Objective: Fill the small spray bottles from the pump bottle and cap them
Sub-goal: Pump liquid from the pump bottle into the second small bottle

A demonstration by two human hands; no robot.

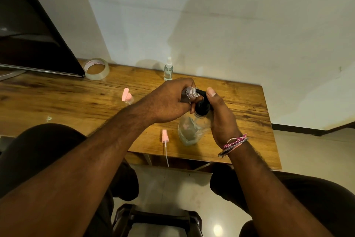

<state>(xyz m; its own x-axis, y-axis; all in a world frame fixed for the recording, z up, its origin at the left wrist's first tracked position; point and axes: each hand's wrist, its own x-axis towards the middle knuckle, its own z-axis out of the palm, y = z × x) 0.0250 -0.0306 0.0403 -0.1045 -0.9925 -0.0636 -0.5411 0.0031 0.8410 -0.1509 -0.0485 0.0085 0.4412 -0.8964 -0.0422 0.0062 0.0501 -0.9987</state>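
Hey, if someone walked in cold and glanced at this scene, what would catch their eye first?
First, the two hands at the middle of the wooden table: the left hand holds a small open spray bottle tilted against the black nozzle of the clear pump bottle, with the right hand on the pump. Next, the pink spray cap lying by the near edge.

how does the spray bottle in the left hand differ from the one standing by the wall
The held bottle lies tilted in the left hand's grip; the far bottle stands upright on the table, untouched.
The held bottle's threaded neck is bare and meets the pump nozzle; the far bottle wears its sprayer and clear cap.
The far bottle shows in full; fingers hide most of the held one.
Both are small and clear.
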